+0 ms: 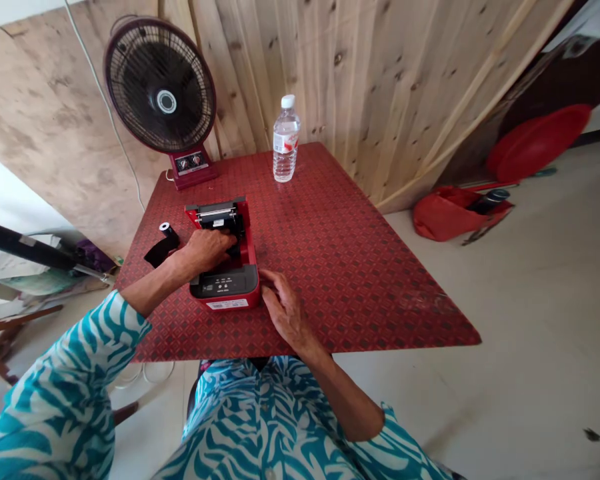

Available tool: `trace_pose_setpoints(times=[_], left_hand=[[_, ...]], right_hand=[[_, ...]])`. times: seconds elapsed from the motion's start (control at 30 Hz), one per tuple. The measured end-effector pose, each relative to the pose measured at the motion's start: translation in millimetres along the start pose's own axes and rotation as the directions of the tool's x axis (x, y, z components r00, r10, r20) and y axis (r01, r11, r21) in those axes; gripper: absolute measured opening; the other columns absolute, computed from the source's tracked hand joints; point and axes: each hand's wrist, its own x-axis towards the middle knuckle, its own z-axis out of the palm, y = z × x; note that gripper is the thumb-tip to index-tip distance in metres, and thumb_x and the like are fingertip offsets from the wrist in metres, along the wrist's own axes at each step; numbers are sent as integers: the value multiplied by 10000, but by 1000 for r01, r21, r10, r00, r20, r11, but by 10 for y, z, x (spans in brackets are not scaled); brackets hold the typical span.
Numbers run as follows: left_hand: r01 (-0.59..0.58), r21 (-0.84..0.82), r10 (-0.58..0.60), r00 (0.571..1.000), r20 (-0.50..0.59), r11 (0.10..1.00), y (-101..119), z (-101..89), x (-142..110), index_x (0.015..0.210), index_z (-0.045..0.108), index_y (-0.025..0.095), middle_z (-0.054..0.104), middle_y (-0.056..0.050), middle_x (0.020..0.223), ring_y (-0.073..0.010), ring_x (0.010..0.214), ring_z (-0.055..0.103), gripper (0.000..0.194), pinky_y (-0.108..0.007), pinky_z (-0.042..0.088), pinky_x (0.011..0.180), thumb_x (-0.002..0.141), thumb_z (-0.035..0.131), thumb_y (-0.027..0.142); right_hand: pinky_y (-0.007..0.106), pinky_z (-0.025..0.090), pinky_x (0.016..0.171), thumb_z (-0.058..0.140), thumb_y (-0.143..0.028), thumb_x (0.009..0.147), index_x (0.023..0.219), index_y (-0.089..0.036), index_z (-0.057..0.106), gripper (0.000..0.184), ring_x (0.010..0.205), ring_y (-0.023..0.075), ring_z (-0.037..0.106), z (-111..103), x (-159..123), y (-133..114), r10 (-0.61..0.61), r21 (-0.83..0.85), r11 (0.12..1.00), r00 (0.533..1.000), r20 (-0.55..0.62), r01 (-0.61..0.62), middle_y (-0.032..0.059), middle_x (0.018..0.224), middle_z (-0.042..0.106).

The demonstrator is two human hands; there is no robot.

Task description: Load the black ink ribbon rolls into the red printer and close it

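Observation:
A red and black thermal printer sits open on the red patterned table, its lid raised at the far end. My left hand lies over the printer's open compartment, and its fingertips are hidden inside. My right hand rests with its fingers against the printer's right front side. Left of the printer, a black roll with a white core lies on the table. A loose black strip trails from it, close to my left wrist.
A dark red desk fan stands at the table's far left corner, and a clear water bottle stands at the far edge. Wooden boards rise behind the table. A red bag and a red basin lie on the floor to the right.

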Motion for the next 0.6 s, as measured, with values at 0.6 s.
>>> trace_pose_setpoints(times=[0.6], left_hand=[[-34,-642,-432,713,-553,766,-929,-786,-861,1056,646,180,694,8,891,-150,801,619,382,-336,499,825,712,786,269]], right_hand=[[375,513,989,481,-286,931,1193,-252,600,290,1113,196,619,-23,-7,-8,33,24,999,999,16,-34,68,1193,639]])
